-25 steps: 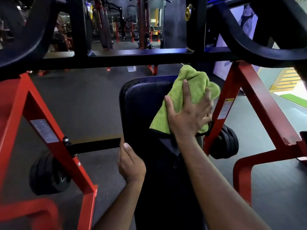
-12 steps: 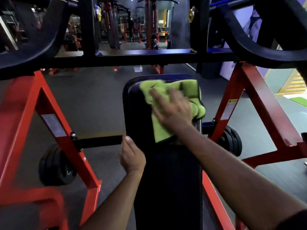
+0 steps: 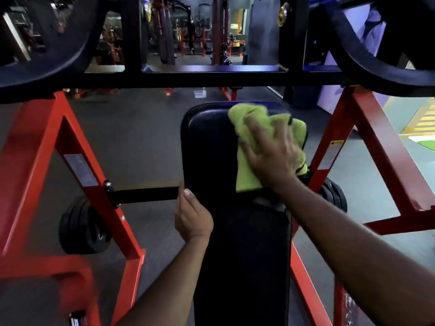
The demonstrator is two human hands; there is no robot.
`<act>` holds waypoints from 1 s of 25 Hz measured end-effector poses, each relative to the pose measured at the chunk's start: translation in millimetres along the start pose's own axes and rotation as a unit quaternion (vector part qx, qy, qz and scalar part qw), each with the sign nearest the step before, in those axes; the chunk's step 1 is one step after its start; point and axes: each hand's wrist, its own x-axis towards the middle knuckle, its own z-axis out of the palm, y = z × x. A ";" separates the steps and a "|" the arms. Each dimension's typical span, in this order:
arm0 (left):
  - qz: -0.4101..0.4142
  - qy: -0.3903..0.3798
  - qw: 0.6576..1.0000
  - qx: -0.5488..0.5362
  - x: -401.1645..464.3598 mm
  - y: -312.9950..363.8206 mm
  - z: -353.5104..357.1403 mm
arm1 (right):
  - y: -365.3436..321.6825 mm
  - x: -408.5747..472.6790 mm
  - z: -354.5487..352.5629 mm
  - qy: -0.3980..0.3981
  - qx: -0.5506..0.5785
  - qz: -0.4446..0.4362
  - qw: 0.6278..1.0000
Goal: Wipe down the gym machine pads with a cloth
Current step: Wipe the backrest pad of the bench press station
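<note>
A green cloth (image 3: pixel 247 170) lies bunched up on the top right part of a long black pad (image 3: pixel 207 147). The right hand (image 3: pixel 273 151) lies flat on the cloth with its fingers spread out, and it presses the cloth against the pad. The hand looks a bit blurry, so the fingertips are hard to see, but they do not seem to curl round the cloth. The left hand (image 3: pixel 193 215) is on the left edge of the pad, lower down. Its thumb lies on top and its fingers seem to wrap round the side, so it grips the pad. The pad sits in the middle of a red frame (image 3: pixel 80 147). A black bar (image 3: pixel 146 194) goes from the frame to the pad, just above the left hand. Round black weights (image 3: pixel 82 227) hang low on the left side of the frame. More weights (image 3: pixel 334 194) sit on the right side, partly hidden behind the right arm. A thick black beam (image 3: pixel 211 78) runs across above the pad.
</note>
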 end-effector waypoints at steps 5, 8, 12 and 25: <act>0.018 0.004 1.000 -0.008 -2.9 4.8 -5.7 | -91.9 46.0 11.1 -0.018 0.016 0.036 0.999; 0.012 0.002 1.000 -0.001 1.0 1.1 -3.9 | -52.1 -7.6 13.3 -0.088 0.007 -0.236 0.968; 0.019 -0.003 1.000 0.008 -3.8 5.0 -6.6 | -21.9 19.7 3.5 -0.058 -0.018 0.058 0.996; -0.043 -0.106 0.987 -0.114 4.7 -8.2 -11.9 | -54.0 1.6 9.7 -0.060 0.004 0.165 0.984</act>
